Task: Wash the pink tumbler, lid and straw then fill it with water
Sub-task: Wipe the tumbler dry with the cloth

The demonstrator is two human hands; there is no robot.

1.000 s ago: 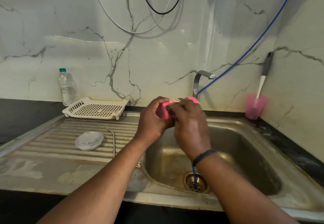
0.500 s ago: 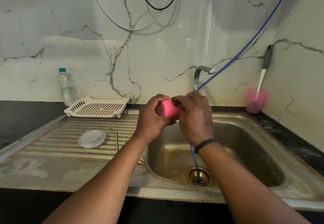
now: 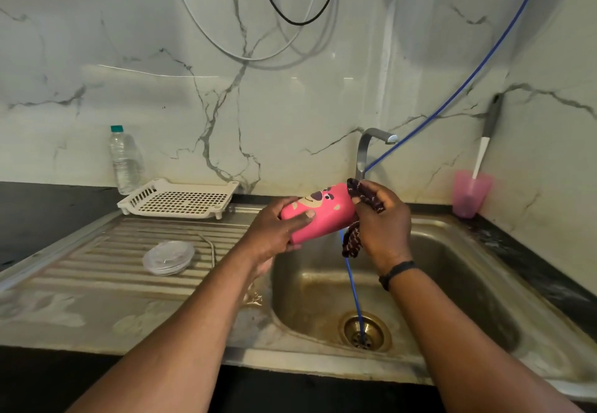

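Note:
The pink tumbler [image 3: 323, 212] with a cartoon bear face lies on its side above the left rim of the sink basin [image 3: 452, 283]. My left hand [image 3: 274, 231] grips its base end. My right hand [image 3: 382, 222] holds a dark knitted scrub cloth [image 3: 352, 241] against the tumbler's mouth end. The clear lid [image 3: 168, 257] rests on the ribbed drainboard [image 3: 97, 257], and a thin clear straw [image 3: 210, 246] lies just right of it.
The tap [image 3: 368, 148] stands behind my hands. A blue hose [image 3: 353, 286] runs down into the drain [image 3: 364, 332]. A white drying rack [image 3: 181, 199] and water bottle [image 3: 124, 160] sit at the back left. A pink cup with a brush [image 3: 470, 191] is at the back right.
The tumbler has turned so its bear picture faces up, and my right hand has slid with the cloth to its mouth end, uncovering more of the pink body.

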